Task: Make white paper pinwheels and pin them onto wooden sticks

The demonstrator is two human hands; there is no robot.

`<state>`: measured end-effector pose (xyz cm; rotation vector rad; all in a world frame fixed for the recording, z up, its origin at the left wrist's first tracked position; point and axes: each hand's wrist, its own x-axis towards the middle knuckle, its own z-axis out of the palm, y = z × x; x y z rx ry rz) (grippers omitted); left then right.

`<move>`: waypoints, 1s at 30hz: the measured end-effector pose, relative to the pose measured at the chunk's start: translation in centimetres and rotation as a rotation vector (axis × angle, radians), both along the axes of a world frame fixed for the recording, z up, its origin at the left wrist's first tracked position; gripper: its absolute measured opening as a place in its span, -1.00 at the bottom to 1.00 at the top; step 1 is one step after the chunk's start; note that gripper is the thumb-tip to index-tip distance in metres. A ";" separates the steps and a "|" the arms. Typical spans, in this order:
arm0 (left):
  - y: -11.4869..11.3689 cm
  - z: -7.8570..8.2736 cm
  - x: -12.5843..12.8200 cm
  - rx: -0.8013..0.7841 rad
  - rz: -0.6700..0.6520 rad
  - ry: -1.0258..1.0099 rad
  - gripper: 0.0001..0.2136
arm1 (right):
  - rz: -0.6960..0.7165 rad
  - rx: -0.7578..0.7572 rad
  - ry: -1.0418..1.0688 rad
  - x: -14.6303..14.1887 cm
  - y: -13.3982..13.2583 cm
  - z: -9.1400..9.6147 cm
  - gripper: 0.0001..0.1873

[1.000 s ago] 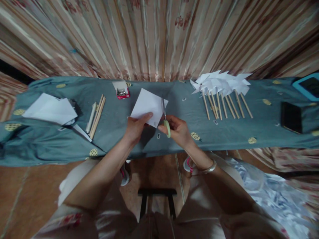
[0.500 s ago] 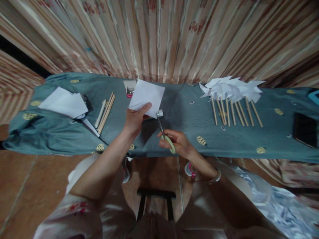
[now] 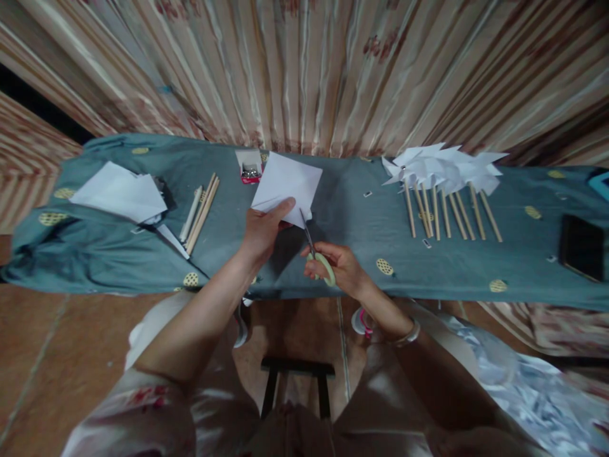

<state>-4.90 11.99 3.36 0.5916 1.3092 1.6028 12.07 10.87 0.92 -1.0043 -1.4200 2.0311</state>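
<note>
A square white sheet of paper is pinched at its lower left edge by my left hand, thumb on top. My right hand grips a pair of scissors with pale green handles. Their blades reach the paper's lower corner and overlap it. How deep the cut goes is too small to tell. Just behind the paper, a small open red and white box holds shiny metal pins or tacks.
White paper sheets lie at the left beside several wooden sticks. Several white paper pinwheels on sticks rest at the right. A dark phone sits near the right end of the green cloth.
My left hand and the paper have shifted slightly right, over the scissor blades. More of the pin box shows, and a small white object by the paper's corner is now mostly covered.
</note>
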 end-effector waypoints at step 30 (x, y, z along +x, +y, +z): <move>-0.4 0.4 0.2 -0.048 0.005 0.019 -0.86 | -0.052 0.063 -0.020 -0.1 -0.1 -0.8 -0.51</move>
